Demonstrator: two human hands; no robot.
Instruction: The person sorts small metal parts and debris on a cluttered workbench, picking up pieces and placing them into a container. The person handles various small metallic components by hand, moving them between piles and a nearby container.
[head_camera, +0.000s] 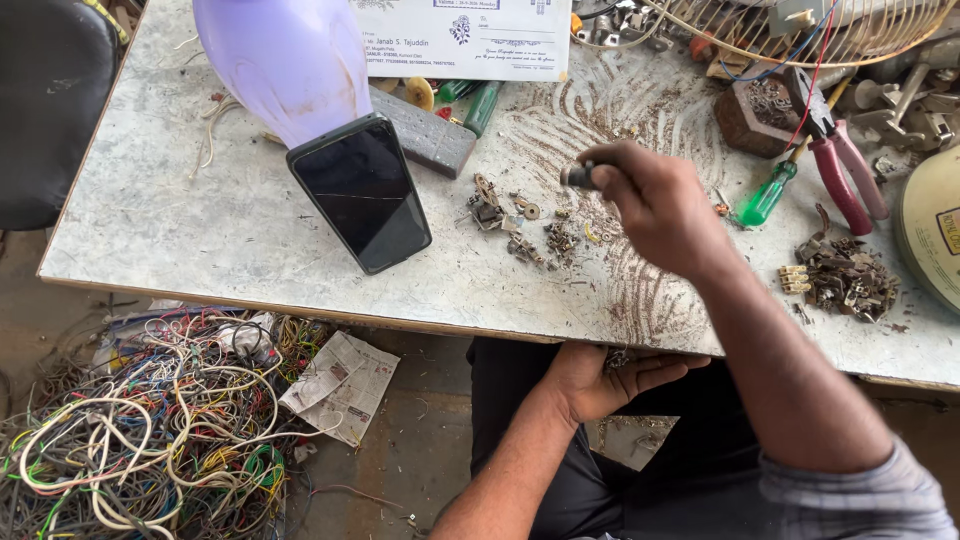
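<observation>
Tabletop (200, 215), grey, scratched and dusted with brown grit, is seen from above with a person seated at its near edge. A lavender plastic body (285, 60) stands at the far left, and a dark phone (360, 193) is propped against it, screen up. Red-handled pliers (845, 165) and a green-handled screwdriver (768, 195) lie to the right, beside a heap of small metal scrap (848, 278). On the floor at the left a tangle of coloured wires (150, 430) is spread.

The right hand (660, 205) is held over the middle of the table, the forearm running up from the lower right, the fingers closed round a small dark-handled tool (578, 176) whose end pokes out to the left. Just left of and below that hand, a scatter of small metal parts (520, 225) lies on the surface (screws, washers and bent bits, too small to tell apart).

The left hand (600, 375) is cupped palm-up just under the table's near edge, loosely open, with a little debris resting in it.
</observation>
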